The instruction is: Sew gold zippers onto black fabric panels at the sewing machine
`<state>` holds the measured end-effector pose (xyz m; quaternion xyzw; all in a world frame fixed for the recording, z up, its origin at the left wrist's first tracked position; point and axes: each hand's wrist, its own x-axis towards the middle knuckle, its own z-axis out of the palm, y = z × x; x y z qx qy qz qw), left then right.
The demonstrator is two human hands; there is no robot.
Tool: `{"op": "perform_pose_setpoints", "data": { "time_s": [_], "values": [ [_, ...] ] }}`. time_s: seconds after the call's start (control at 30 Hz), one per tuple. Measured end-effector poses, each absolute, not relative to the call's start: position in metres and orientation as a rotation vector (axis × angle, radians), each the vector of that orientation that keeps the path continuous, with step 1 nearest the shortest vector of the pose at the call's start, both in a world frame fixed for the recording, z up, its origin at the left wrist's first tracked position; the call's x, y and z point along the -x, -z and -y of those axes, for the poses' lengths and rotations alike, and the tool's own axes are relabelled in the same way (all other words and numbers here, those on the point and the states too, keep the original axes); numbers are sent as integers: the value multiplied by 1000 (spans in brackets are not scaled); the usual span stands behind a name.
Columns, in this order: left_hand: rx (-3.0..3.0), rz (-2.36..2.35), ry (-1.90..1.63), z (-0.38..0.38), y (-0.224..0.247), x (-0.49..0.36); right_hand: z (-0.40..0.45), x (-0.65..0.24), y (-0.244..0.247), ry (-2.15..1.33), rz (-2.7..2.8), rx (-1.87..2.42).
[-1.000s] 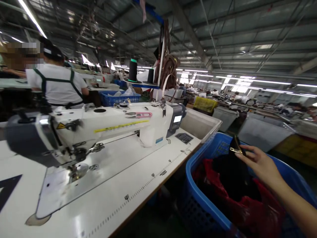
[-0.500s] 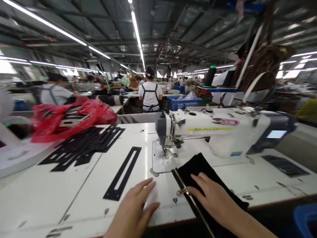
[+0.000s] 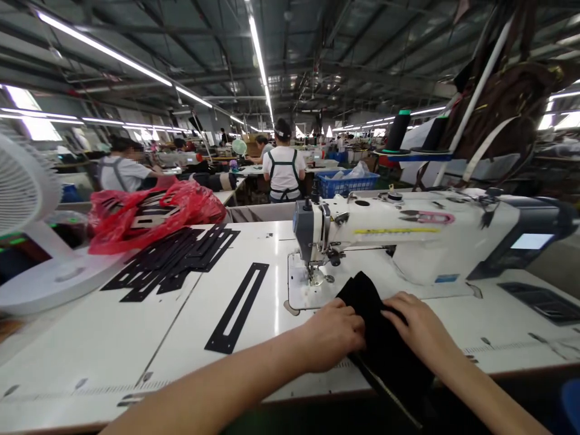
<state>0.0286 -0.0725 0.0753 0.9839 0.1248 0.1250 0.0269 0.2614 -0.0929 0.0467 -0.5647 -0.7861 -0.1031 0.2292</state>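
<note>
Left hand (image 3: 333,335) and right hand (image 3: 417,326) pinch limp black cloth (image 3: 393,356) between fingers (image 3: 357,331), its golden zip (image 3: 392,393) crossing the glossy worktop (image 3: 181,344)'s near edge.

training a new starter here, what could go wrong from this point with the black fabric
The black fabric overhangs the front edge of the table, so it might slip or pull crooked. Its gold zipper could snag there. The left hand is near the needle end of the sewing machine, so it might be at risk if that started.
</note>
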Motion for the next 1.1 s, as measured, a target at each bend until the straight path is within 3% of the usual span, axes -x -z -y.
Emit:
{"op": "perform_pose_setpoints", "data": {
  "time_s": [0.27, 0.43, 0.7, 0.8, 0.93, 1.1],
  "values": [
    [-2758, -497, -485, 69, -67, -16, 161, -235, -50, 287, 2290, 1349],
    [-2674, -557, -523, 72, -68, -2, 162, -225, -53, 301, 2284, 1235],
    [-2376, -914, -663, 109, -123, 9, 144, -234, -152, 475, 2177, 1065],
    [-2095, -910, -744, 133, -129, 12, 125, -239, -183, 267, 2385, 1066],
    [-1890, -1041, -814, 139, -87, 18, 70, -211, -159, -48, 2636, 1091],
    [-2137, -1428, -237, 128, -60, 41, 28, -163, -88, 12, 2593, 1047]
  ]
}}
